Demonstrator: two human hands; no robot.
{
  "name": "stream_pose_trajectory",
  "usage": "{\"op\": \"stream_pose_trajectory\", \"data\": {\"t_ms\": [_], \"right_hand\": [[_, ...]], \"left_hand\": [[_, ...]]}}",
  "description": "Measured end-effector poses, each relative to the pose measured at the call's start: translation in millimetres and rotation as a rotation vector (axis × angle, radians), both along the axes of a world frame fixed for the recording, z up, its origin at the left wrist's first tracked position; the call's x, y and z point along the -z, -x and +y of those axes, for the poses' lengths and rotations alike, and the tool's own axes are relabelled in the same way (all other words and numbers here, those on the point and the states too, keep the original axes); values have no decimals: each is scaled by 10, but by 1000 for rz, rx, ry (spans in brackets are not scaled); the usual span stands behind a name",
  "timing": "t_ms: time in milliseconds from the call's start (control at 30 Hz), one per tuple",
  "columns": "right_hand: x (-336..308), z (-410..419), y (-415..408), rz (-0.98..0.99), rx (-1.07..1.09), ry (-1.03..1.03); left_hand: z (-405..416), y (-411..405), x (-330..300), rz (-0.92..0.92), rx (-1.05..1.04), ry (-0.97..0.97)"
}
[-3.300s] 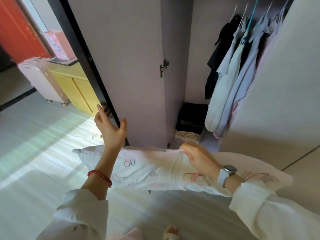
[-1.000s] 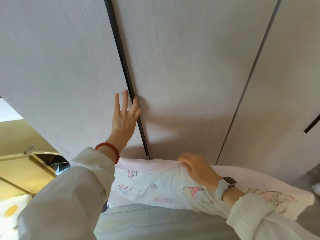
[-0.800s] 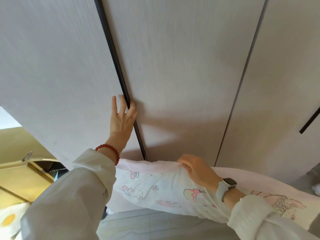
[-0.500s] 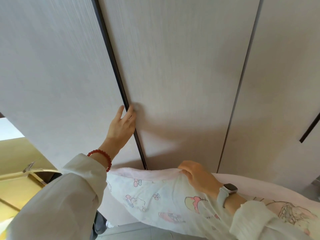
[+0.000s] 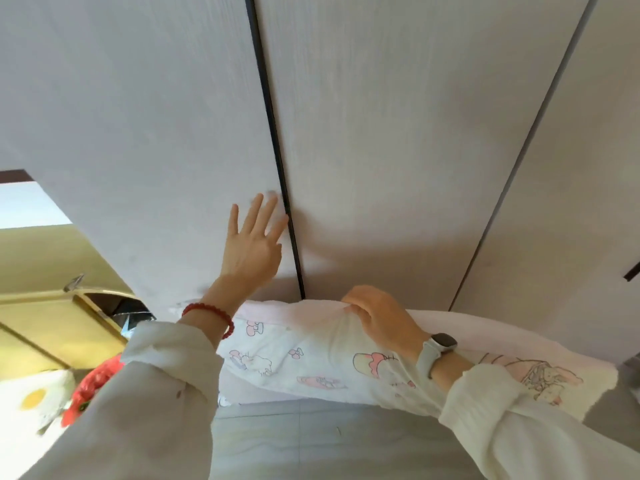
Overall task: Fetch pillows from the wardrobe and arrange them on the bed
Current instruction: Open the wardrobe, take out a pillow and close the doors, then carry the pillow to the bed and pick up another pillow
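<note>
My left hand (image 5: 254,244) is flat on the wardrobe door (image 5: 138,126) at mid-frame, fingers spread and straight, fingertips just beside the dark seam (image 5: 277,161) between that door and the next. The fingertips are blurred, so I can't tell how firmly they press. My right hand (image 5: 377,318) is lower and right of centre, fingers curled into a bunch of cover on the pillow (image 5: 311,355), which hangs across the bottom of the frame in front of the doors, its right end out near the lower right edge.

The doors look shut from here, so I judge the fetch is done for this pillow and the carry to the bed comes next. No bed is in view.

What worries me:
- My grip takes only a pinch of cloth near the middle, and both ends sag, so a quick turn could let the cover slip through my fingers
- The long right end could brush the doors as I swing round
- The yellow cabinet (image 5: 52,317) and the red and white bits (image 5: 52,396) at lower left sit close to my left side, so a blind step there could snag the pillow's left end
</note>
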State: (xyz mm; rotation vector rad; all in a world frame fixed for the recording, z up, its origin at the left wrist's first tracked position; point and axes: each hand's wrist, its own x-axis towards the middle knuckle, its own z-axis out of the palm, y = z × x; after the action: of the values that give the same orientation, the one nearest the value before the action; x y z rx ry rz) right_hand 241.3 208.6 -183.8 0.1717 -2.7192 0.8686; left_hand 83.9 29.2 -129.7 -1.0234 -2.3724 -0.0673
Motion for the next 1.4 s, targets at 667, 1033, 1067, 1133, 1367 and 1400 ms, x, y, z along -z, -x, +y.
{"op": "stream_pose_trajectory", "data": {"t_ms": [667, 1033, 1067, 1133, 1367, 1400], "right_hand": [[555, -3547, 852, -89, -526, -33], [957, -6697, 1035, -200, -1165, -275], [996, -7045, 1022, -178, -1199, -289], [1078, -7782, 959, -85, -1290, -276], [1038, -10181, 114, 61, -1662, -69], [1002, -10437, -83, 85, -1726, -66]], "left_hand": [[-3725, -1220, 1493, -322, -387, -609], [-6258, -2025, 1550, -121, -1017, -636], [-6493, -2135, 1556, -110, -1084, -640], [-6992, -2363, 1571, -82, -1223, -660], [-8451, -3368, 1467, 147, -1734, -775], [-8579, -3565, 1457, 181, -1819, -785]]}}
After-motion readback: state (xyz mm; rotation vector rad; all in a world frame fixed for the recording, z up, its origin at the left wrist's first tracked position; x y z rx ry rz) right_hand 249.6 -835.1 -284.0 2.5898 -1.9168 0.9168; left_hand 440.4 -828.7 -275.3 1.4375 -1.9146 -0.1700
